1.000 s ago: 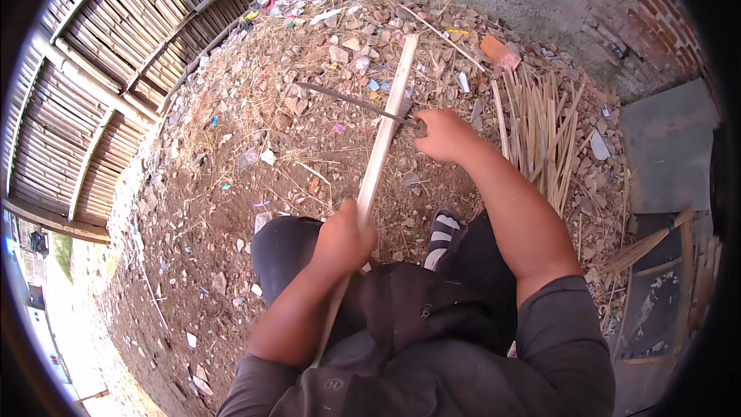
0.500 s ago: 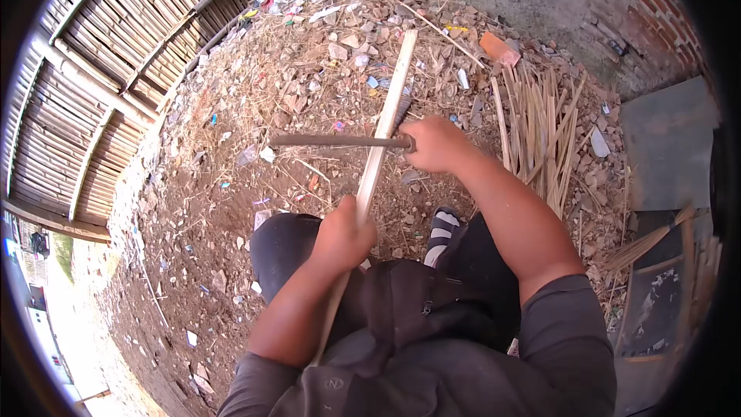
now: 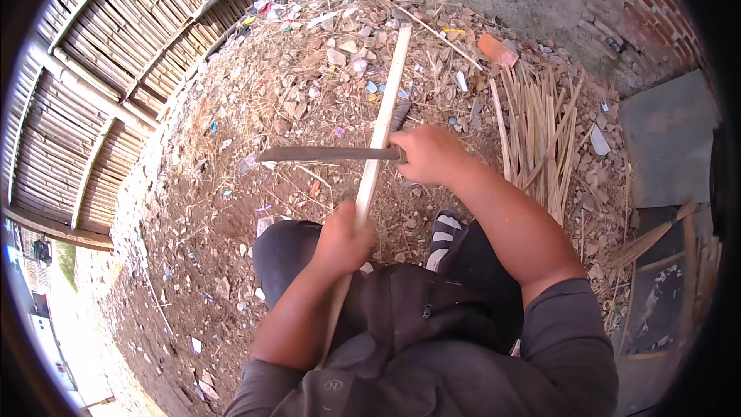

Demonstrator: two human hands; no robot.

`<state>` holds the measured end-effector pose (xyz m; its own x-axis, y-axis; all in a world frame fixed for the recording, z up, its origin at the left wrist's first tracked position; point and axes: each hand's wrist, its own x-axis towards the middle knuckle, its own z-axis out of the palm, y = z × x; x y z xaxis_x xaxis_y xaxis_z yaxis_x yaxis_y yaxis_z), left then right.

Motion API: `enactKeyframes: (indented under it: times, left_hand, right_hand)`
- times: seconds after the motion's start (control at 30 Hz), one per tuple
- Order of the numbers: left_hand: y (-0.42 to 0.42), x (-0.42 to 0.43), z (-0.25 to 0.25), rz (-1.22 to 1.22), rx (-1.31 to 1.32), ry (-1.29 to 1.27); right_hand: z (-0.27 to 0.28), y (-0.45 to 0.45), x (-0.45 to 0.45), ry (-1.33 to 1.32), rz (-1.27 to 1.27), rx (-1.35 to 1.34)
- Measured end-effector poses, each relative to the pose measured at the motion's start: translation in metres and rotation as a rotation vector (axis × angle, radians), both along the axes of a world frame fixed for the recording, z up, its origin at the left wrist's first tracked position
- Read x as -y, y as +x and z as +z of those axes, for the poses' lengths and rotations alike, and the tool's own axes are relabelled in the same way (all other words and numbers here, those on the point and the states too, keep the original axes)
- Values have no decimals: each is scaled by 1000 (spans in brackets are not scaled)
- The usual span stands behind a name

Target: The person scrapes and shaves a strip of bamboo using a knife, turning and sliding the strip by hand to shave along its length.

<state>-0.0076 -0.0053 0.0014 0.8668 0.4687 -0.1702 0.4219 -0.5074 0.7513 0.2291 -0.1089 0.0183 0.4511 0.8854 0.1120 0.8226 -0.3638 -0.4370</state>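
A long, pale bamboo strip [image 3: 392,81] runs from my lap outward over the littered ground. My left hand [image 3: 344,239] is wrapped round its lower part, above my knee. In my right hand [image 3: 432,154] is the handle of a machete, closed in the fingers. The dark machete blade [image 3: 316,154] points left and lies across the strip, a little beyond my left hand. Whether its edge bites into the strip cannot be made out. Part of the strip's near end is hidden by my left hand and forearm.
A pile of split strips [image 3: 540,135] lies on the ground to the right, near an orange brick [image 3: 496,51]. Rubble and litter cover the soil [image 3: 208,224]. A bamboo fence [image 3: 147,15] stands left, a brick wall [image 3: 502,0] behind, a grey panel [image 3: 668,143] right.
The machete has come slightly nearer to me along the strip, with my right hand lower and a little left. My left hand keeps its hold.
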Motion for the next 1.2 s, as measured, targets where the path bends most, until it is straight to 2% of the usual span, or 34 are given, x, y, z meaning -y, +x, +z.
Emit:
enactKeyframes:
  times: [0.07, 0.1, 0.2, 0.33, 0.37, 0.47, 0.5, 0.63, 0.73, 0.77, 0.87, 0.9, 0.97, 1.0, 1.07, 1.13, 1.2]
  left_hand:
    - [1, 1, -2, 3, -27, 27]
    - [0, 4, 1, 13, -66, 40]
    - [2, -2, 1, 14, -21, 28]
    - [-2, -3, -3, -15, 37, -7]
    - [-2, -2, -1, -16, 31, -26]
    - [-6, 3, 4, -22, 38, -93]
    - [-7, 4, -2, -31, 67, -119]
    - [-2, 6, 8, -37, 53, -123]
    - [-5, 7, 5, -34, 5, -70]
    - [-3, 5, 4, -41, -6, -31]
    - [-4, 5, 1, -16, 66, -164]
    - [-2, 4, 3, -16, 47, -177]
    - [0, 5, 7, -18, 5, -215]
    - [0, 5, 7, -9, 26, -422]
    - [-1, 3, 10, 4, 66, -835]
    - [1, 0, 11, -61, 73, -853]
    - [0, -5, 14, -130, 63, -855]
  right_hand:
    - [4, 3, 1, -175, 32, 13]
    - [-16, 25, -4, -68, -72, -70]
    - [-7, 22, -1, 48, -179, -179]
    - [4, 0, 6, -104, 45, 97]
    - [-2, 11, 7, -75, 36, 73]
    - [-30, 53, 2, 283, -315, -157]
    - [-17, 52, 6, 200, -361, -274]
    - [8, 19, 17, -66, 1, 67]
    - [-11, 45, 10, 7, -204, -120]
    - [-15, 59, 9, 50, -342, -174]
    - [-35, 83, 13, 287, -508, -315]
    - [-27, 84, 16, 269, -549, -431]
    - [-15, 85, 21, 329, -569, -487]
    - [-11, 85, 26, 358, -583, -515]
    - [-18, 92, 38, 395, -555, -398]
    - [-21, 99, 49, 444, -522, -281]
    - [-13, 100, 57, 377, -479, -252]
